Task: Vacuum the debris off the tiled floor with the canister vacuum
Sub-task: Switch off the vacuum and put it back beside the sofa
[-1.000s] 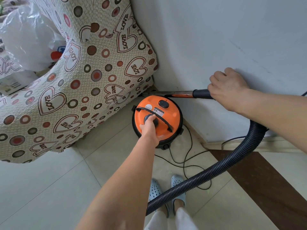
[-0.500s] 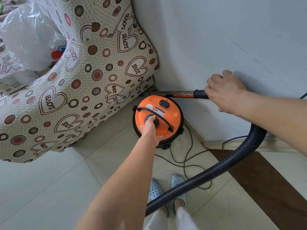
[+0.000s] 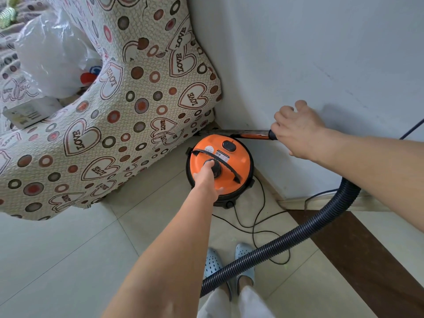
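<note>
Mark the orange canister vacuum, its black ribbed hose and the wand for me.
Orange canister vacuum [image 3: 238, 161]: head view, bare orange lid.
Black ribbed hose [image 3: 298, 232]: head view, mid-length over the floor.
Metal wand [image 3: 247, 133]: head view, tube along the wall.
</note>
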### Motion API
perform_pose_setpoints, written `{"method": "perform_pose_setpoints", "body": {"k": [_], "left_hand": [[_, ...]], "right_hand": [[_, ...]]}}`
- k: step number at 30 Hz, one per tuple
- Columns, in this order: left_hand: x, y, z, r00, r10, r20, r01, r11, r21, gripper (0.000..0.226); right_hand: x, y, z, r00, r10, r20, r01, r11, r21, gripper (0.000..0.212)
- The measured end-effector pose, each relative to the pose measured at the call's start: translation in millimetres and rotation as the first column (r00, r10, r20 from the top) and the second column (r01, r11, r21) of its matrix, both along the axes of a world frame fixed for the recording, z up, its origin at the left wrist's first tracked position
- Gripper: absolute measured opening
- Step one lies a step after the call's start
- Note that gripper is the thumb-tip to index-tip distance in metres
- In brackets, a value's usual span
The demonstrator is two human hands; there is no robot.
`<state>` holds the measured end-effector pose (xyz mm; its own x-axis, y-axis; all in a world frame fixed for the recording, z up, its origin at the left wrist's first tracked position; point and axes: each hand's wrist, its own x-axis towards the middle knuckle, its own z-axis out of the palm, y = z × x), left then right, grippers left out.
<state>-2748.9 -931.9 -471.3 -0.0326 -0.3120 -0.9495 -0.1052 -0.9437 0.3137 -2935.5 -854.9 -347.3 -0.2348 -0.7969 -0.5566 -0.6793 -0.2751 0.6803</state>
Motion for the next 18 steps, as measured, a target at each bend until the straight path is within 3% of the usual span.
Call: {"method": "perform_pose_setpoints", "body": {"k": [8, 13, 16, 18], "left_hand": [[6.5, -1.5, 12.8, 1.0, 0.022, -0.021, -0.022, 1.0, -0.005, 0.078], [21.8, -11.5, 30.7, 1.0, 0.012, 0.022, -0.011, 0.998, -0.063, 0.067], [41.4, -17.5, 42.6, 0.999, 0.038, 0.0, -0.038, 0.993, -0.109, 0.042], [59.5, -20.5, 52.5, 0.998, 0.067, 0.005, -0.066, 0.99, -0.126, 0.026]], "right_hand": [[11.0, -0.9, 9.2, 0.999, -0.034, 0.021, 0.034, 0.999, -0.013, 0.06], [28.9, -14.0, 17.4, 0.966, -0.094, 0.239, 0.131, 0.981, -0.144, 0.044], [44.8, -26.9, 26.2, 0.861, -0.268, 0.432, 0.376, 0.908, -0.186, 0.042], [54.5, -36.8, 34.3, 0.697, -0.378, 0.609, 0.574, 0.803, -0.159, 0.041]]}}
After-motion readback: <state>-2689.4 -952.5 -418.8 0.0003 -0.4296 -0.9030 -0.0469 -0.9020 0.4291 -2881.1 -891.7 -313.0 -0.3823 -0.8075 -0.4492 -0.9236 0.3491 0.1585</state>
